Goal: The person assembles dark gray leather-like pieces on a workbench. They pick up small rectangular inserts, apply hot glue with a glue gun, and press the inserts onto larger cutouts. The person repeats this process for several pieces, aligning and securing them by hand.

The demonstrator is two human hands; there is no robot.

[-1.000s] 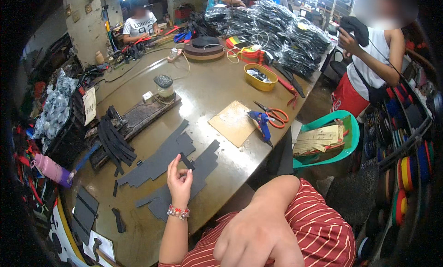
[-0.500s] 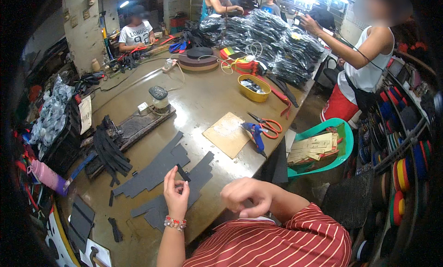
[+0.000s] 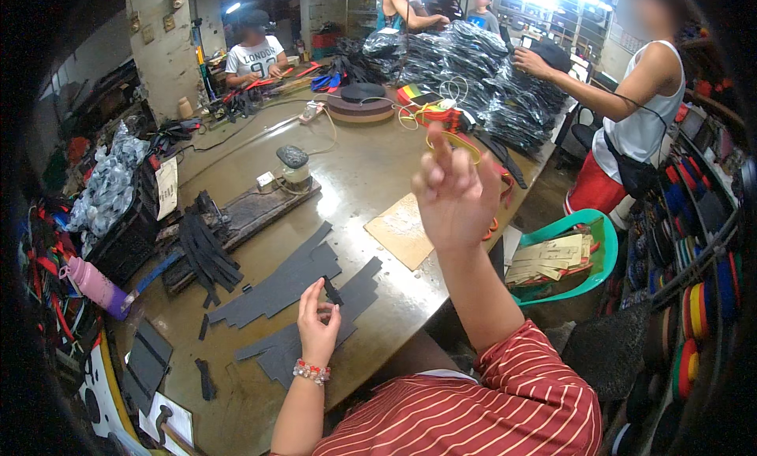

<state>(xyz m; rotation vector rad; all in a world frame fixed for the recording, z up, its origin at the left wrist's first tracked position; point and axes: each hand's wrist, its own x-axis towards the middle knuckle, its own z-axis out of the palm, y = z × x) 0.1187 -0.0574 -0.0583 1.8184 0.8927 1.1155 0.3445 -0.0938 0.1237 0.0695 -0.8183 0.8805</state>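
My left hand (image 3: 318,330), with a beaded bracelet at its wrist, is over the grey stepped sheets (image 3: 276,278) on the table. Its thumb and fingers pinch a small black strip (image 3: 333,291). My right hand (image 3: 456,192) is raised in front of me, slightly blurred. Its index finger points up, the other fingers are loosely bent, and nothing shows in it. Behind it lie a tan board (image 3: 398,231) with whitish residue and scissors, of which only bits of the orange handles (image 3: 494,226) show. A yellow tub (image 3: 471,149) is mostly hidden by the fingers.
A green basket (image 3: 609,251) of paper pieces stands by the table's right edge. Black strips (image 3: 206,251) hang over a wooden plank (image 3: 260,219). A pink-purple bottle (image 3: 95,286) and a hammer (image 3: 164,424) are at the left. A co-worker in a white top (image 3: 650,101) stands at right.
My right hand has risen forward from near my chest, its index finger straightening, and now covers the blue glue gun and most of the scissors. My left hand stays over the sheets. The view has shifted slightly.
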